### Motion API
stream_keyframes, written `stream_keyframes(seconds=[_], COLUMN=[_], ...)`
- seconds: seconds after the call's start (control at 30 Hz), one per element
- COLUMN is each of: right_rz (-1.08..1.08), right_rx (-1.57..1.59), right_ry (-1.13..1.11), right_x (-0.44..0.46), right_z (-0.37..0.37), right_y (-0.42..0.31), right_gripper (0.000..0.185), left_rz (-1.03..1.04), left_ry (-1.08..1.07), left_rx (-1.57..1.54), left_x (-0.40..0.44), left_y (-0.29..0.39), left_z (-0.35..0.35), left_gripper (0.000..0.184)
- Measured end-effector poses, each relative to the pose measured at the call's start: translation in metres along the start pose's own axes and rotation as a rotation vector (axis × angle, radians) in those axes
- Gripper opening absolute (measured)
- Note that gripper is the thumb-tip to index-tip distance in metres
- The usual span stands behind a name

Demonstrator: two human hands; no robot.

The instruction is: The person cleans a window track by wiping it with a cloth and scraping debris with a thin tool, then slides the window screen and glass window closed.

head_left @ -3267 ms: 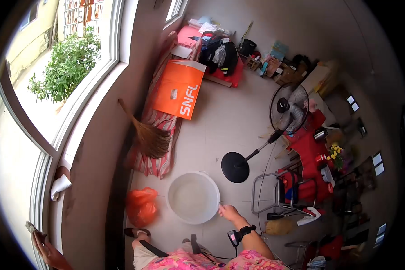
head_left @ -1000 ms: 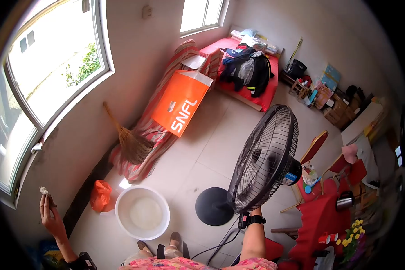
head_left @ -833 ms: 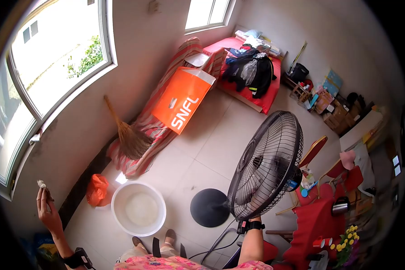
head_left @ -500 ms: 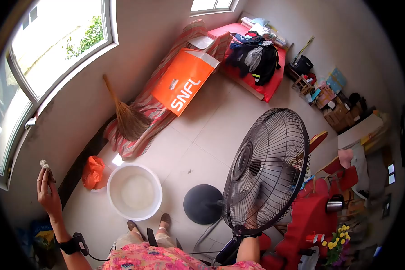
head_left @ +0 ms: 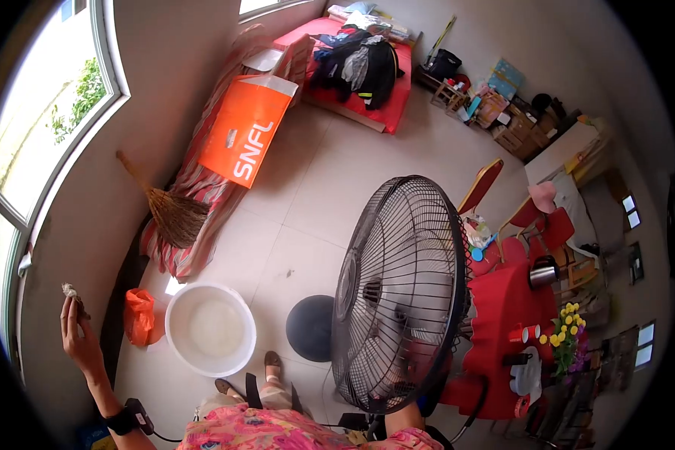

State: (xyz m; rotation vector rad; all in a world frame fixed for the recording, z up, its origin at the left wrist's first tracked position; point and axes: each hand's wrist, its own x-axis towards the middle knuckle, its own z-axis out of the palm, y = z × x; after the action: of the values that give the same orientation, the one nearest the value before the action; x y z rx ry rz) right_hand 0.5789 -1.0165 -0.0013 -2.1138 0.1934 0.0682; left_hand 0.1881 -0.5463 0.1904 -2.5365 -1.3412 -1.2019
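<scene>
My left hand (head_left: 82, 346) is raised at the left, closed on a small crumpled greyish-white cloth (head_left: 69, 291) that pokes out above the fingertips. On the right, my right forearm (head_left: 405, 420) reaches up to the lower edge of a black standing fan (head_left: 401, 292). The right hand is behind the wire cage, so its fingers are hidden. The fan's round black base (head_left: 310, 328) is on the tiled floor. A white basin (head_left: 174, 330) with some cloudy liquid at the bottom stands in front of my feet.
An orange plastic bag (head_left: 139, 316) lies beside the basin. A straw broom (head_left: 174, 214) leans by a striped cloth-covered seat bearing an orange SNFL bag (head_left: 240, 127). To the right stand a red-covered table (head_left: 495, 322) and red chairs (head_left: 481, 184). Clothes (head_left: 360, 64) lie on a red bed.
My view has turned right, so the room shifts left and more of the red table shows. The left hand still holds the cloth. The right hand has become harder to see behind the cage.
</scene>
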Motion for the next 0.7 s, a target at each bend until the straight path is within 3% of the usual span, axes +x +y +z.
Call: stream_keyframes(seconds=[0.13,0.4,0.57,0.7], right_rz=[0.006,-0.020,-0.054,-0.073], right_rx=[-0.045,-0.124,-0.162,-0.215], right_ry=[-0.010,-0.001,0.000,0.044], right_x=[-0.017,-0.023,-0.021,-0.024], right_z=[-0.007,-0.015,-0.018,-0.029], right_y=[0.007,0.004,-0.001,-0.006], right_gripper=[0.020,0.018,0.018,0.017], left_rz=[0.082,0.018,0.056,-0.052], left_ry=[-0.012,-0.043,0.077,0.101], left_rx=[0.048,-0.063,-0.045,-0.116], left_x=[0.004,0.005,0.007,0.003], left_y=[-0.004,-0.002,-0.021,-0.056], left_z=[0.006,0.011,-0.003,-0.011], left_gripper=[0.029,0.028,0.028,0.029])
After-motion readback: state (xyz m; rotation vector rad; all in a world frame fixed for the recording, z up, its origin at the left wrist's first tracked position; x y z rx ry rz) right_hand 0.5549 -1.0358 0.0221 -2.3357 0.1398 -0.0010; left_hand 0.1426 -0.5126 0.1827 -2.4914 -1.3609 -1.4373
